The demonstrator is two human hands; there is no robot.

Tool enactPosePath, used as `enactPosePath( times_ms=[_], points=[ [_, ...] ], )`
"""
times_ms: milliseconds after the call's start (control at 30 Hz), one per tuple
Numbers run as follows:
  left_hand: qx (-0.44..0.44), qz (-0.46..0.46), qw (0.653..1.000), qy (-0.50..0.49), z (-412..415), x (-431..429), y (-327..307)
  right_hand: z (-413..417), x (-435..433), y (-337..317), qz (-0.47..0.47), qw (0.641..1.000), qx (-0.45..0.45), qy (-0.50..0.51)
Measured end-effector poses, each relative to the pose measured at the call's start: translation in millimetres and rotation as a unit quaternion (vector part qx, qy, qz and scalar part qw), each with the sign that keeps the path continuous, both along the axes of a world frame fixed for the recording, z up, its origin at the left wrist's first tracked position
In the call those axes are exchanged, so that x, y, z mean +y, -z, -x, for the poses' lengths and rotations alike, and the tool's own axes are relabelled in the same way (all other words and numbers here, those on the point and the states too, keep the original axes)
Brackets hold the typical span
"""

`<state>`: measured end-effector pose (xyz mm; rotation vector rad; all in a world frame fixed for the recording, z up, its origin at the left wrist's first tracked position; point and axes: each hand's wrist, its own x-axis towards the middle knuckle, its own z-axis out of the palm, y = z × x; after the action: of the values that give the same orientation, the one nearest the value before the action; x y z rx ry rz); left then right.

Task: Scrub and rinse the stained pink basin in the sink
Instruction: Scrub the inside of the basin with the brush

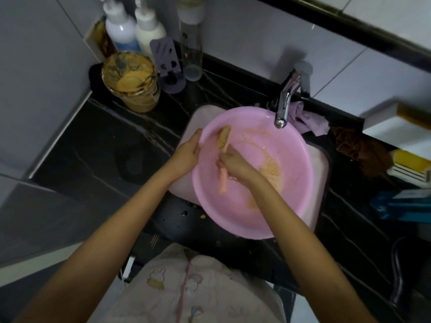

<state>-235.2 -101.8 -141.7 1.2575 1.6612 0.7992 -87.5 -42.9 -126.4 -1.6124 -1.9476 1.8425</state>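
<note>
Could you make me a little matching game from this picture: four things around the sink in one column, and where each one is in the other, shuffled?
Things:
1. brush
2. faucet
3. lilac cloth
4. smeared tub

Places:
A. on the black counter, far left
B. held in the right hand
C. crumpled beside the faucet's base
D. spout over the far rim of the pink basin

Pairs: 1-B, 2-D, 3-C, 4-A.
</note>
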Motion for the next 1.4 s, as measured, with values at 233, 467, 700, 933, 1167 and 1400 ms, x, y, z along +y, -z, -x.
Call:
enactPosePath(
  times_ms=[233,467,700,933,1167,1400],
  points=[
    [0.033,-0.001,0.999,-0.008,-1,1,6,-88,26,1,-0.351,0.829,-0.3,-0.314],
    [0.035,-0.041,0.998,-0.034,-15,-5,2,-112,77,-5,-0.451,0.696,-0.427,-0.361],
    [0.076,-0.039,0.996,-0.035,-16,-2,1,-100,91,-3,-0.498,0.653,-0.423,-0.383],
    [0.111,-0.022,0.993,-0.032,-18,0,-1,-116,83,-9,-0.377,0.732,-0.459,-0.333],
    [0.142,0.0,0.989,-0.032,-18,2,-1,-91,44,37,-0.258,0.863,-0.354,-0.25],
    [0.13,-0.016,0.991,-0.04,-20,0,1,-113,-33,38,-0.068,0.897,-0.422,-0.115]
  ],
)
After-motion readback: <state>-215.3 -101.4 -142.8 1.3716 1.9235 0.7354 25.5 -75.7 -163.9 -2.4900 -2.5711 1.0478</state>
